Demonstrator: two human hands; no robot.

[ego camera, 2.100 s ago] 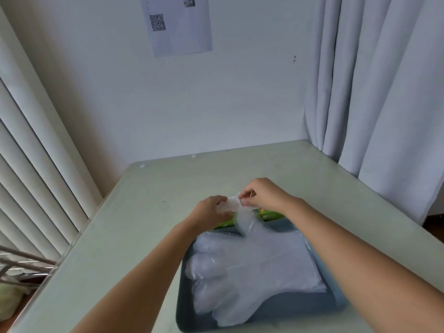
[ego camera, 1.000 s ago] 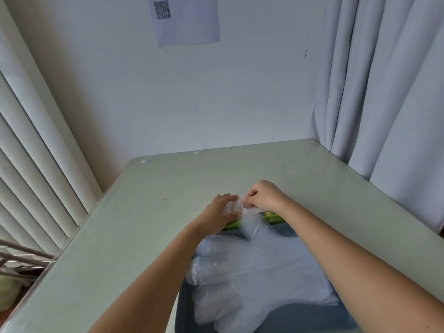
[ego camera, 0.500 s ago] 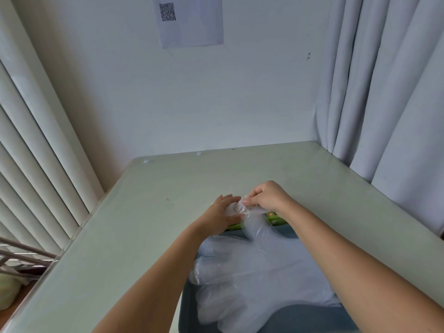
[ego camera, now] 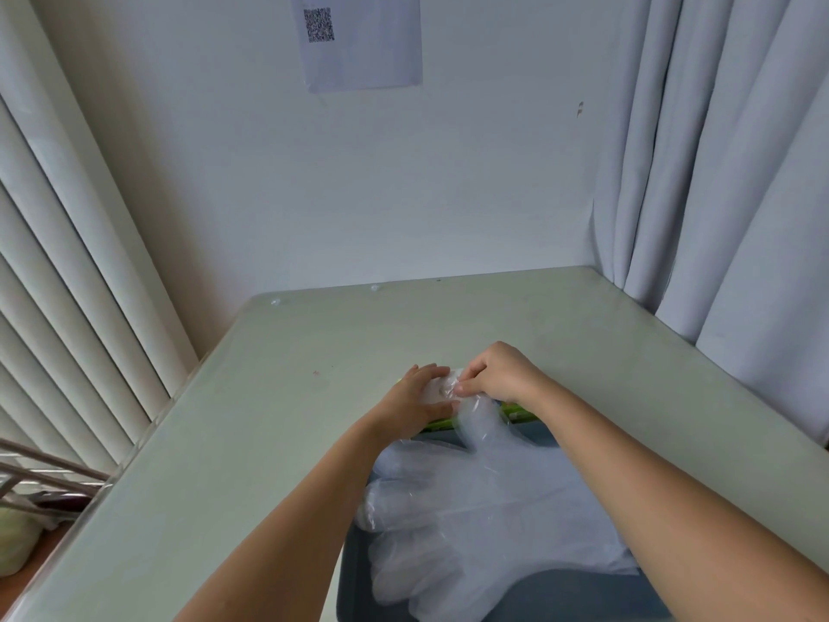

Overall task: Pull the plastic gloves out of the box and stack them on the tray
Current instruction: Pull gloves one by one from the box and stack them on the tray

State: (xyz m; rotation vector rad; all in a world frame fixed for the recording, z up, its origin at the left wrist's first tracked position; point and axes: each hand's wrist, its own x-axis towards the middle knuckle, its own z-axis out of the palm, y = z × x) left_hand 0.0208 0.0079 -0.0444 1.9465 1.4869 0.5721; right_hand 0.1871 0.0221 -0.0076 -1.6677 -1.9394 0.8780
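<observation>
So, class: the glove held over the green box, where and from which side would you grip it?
Pinch the glove at its bunched end over the box, from above, as the right hand does: that end is gathered thick, the rest trails limp onto the stack.

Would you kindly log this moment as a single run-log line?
left hand: holds box | right hand: pinches glove at box | tray: stacked gloves

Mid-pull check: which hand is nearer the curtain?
Right. The right hand, pinching the glove, is on the side of the curtain; the left hand, gripping the same glove, is toward the blinds.
</observation>
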